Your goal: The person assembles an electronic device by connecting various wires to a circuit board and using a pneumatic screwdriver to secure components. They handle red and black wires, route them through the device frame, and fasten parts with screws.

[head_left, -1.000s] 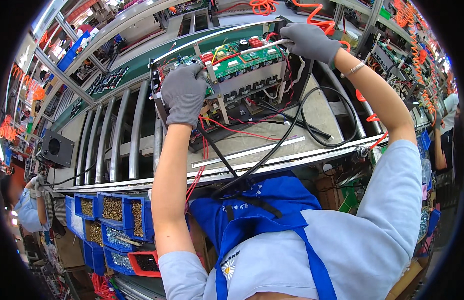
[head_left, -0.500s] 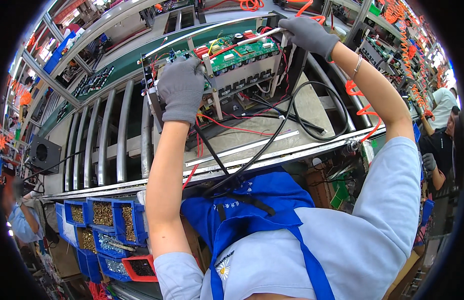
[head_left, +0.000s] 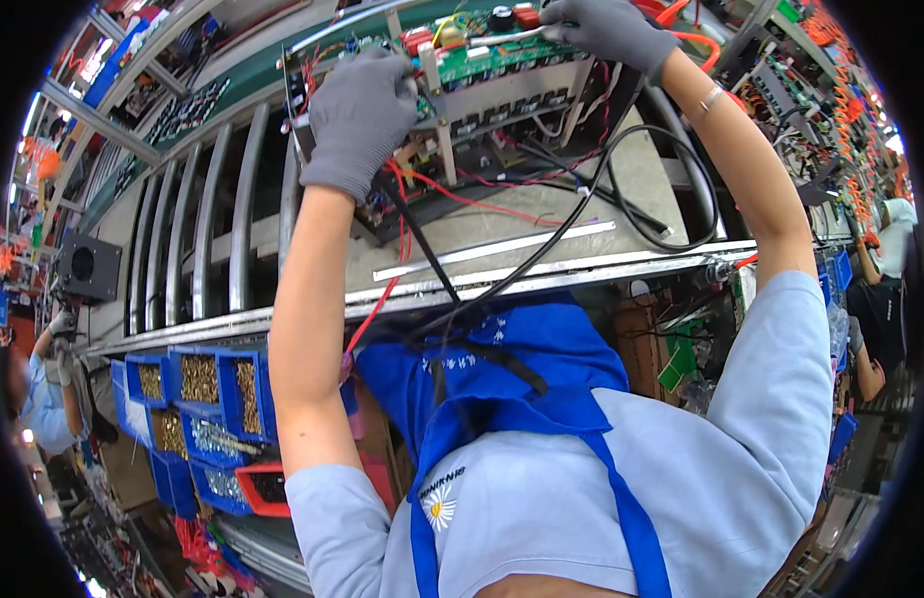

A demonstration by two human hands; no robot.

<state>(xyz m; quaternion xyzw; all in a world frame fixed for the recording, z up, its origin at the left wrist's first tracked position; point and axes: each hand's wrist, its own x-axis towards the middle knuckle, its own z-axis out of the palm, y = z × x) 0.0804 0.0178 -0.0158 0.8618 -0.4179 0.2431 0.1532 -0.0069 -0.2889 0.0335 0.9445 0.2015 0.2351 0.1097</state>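
Fingers of left hand (head_left: 357, 120) clamp left end of electronics chassis (head_left: 462, 100) at worktop (head_left: 502, 234) far edge; right hand (head_left: 612, 30) grips its top-right corner. Risk: 2 loose black cables (head_left: 621, 199) and red wires (head_left: 452, 194) snagging, chassis tipping.

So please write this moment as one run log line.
left hand: grey-gloved, on open metal electronics chassis | right hand: grey-gloved, at its top edge | black cable: hanging
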